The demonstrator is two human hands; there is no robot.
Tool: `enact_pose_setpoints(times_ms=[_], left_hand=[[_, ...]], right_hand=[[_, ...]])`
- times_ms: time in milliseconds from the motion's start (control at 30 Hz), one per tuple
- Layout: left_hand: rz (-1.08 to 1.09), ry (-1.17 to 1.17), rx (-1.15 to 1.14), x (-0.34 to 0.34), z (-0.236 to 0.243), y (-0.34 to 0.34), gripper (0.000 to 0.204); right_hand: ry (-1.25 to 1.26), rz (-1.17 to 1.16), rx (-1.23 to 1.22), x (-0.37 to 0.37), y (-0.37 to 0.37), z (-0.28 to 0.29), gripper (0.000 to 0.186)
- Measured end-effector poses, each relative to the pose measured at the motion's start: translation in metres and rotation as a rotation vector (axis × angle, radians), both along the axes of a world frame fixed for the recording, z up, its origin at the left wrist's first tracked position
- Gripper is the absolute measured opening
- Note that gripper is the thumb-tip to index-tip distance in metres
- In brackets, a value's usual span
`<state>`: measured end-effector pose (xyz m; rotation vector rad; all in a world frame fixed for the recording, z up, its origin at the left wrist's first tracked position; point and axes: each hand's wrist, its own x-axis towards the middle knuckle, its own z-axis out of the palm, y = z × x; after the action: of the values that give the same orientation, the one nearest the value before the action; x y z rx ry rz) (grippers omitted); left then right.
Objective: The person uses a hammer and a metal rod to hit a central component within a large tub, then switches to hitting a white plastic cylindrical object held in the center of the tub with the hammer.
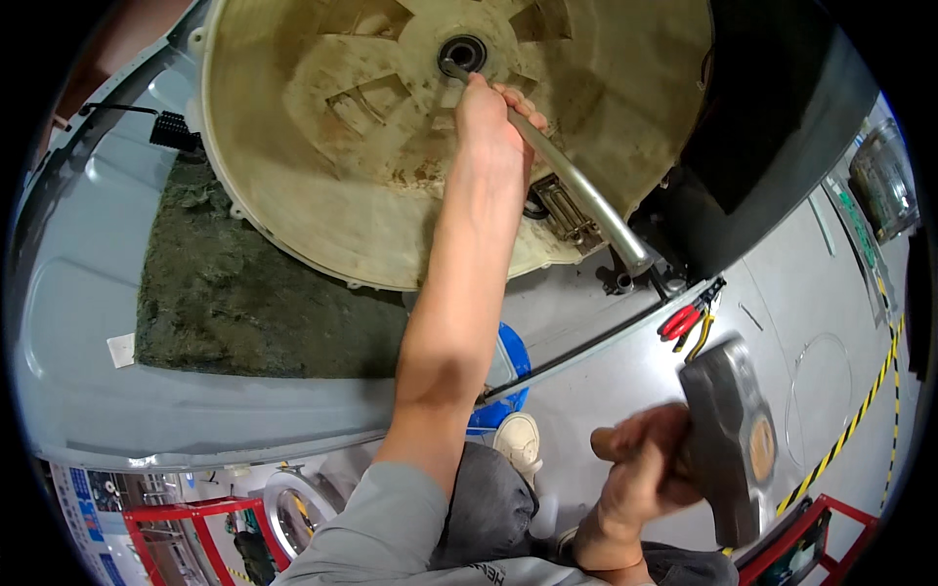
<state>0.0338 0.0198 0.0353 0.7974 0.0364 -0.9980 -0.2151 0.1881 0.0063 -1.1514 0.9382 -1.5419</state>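
Note:
My left hand (489,117) is closed around a long metal bar (581,190). Its far, thin tip rests at the dark ring of a bearing (462,55), set in the middle of a stained, cream plastic washing machine tub (322,186). From there the bar slants down to the right, ending in a thick, blunt end. Lower right, my right hand (645,464) grips a hammer (728,439) with a heavy steel head; the wooden end of its handle shows in the head. The hammer is apart from the bar, below and to the right of it.
The tub lies inside a grey metal cabinet (88,322) with a dark pad (264,293) on its wall. Red-handled pliers (681,322) lie on the floor to the right, near yellow-black tape (840,430). A blue round object (513,352) and red frames (200,508) stand nearby.

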Motion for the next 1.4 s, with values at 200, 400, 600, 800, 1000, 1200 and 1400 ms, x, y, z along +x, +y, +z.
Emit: enact_pose_setpoints(times_ms=[200, 400, 600, 800, 1000, 1200, 1400], left_hand=[[-0.042, 0.002, -0.001, 0.004, 0.002, 0.005, 0.044], [-0.067, 0.045, -0.02, 0.005, 0.002, 0.012, 0.045], [-0.031, 0.023, -0.015, -0.002, -0.001, 0.007, 0.043], [0.017, -0.127, -0.01, 0.009, -0.002, 0.004, 0.042], [-0.023, 0.043, -0.031, -0.003, 0.002, 0.0, 0.041], [0.002, 0.022, -0.012, -0.003, -0.002, 0.001, 0.042], [0.101, -0.086, -0.018, -0.005, 0.006, -0.004, 0.039]], right_hand=[[-0.039, -0.236, -0.155, -0.024, 0.006, 0.017, 0.026], [0.039, -0.145, -0.171, -0.019, -0.001, 0.014, 0.025], [0.235, -0.004, -0.325, -0.022, 0.001, 0.001, 0.023], [0.348, 0.035, -0.113, 0.009, -0.012, -0.02, 0.006], [-0.022, -0.117, -0.202, -0.019, -0.005, 0.005, 0.025], [-0.051, -0.26, -0.184, -0.022, 0.001, 0.008, 0.028], [0.55, 0.121, -0.324, 0.001, -0.033, -0.024, 0.007]])
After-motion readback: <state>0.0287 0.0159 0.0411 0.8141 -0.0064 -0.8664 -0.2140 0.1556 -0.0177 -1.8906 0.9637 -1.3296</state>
